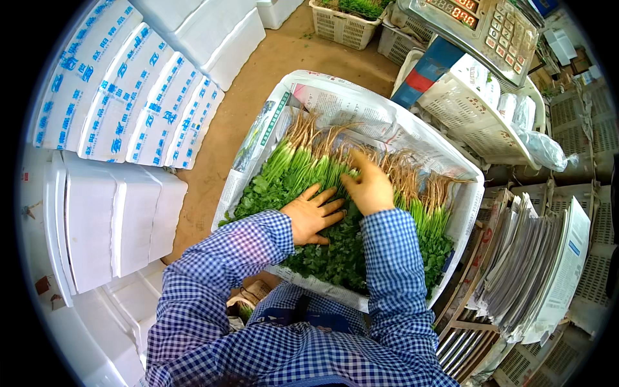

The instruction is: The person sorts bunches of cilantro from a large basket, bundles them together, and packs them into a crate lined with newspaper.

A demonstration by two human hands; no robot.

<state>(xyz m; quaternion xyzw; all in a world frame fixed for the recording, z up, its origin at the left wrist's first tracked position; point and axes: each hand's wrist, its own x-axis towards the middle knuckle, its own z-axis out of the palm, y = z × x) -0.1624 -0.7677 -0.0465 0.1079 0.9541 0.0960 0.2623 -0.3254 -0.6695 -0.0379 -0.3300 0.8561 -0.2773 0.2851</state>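
Note:
Bunches of coriander [325, 244] with green leaves, pale stems and brown roots lie in a newspaper-lined container [387, 116]. The roots point to the far side and the leaves toward me. My left hand [313, 216] rests flat on the leaves left of the middle, its fingers spread and holding nothing. To its right, my right hand [372, 185] is bent over the stems just below the roots. Its thumb and fingers close around some coriander stems there, partly hidden by the hand. Newspaper covers the container's rim and walls.
White foam boxes [116, 219] are stacked on the left, some with blue-printed tape. A digital scale [480, 32] stands at the upper right above a plastic crate [477, 122]. A stack of newspapers [525, 258] stands at the right. Another crate of greens [345, 26] sits beyond on the brown floor.

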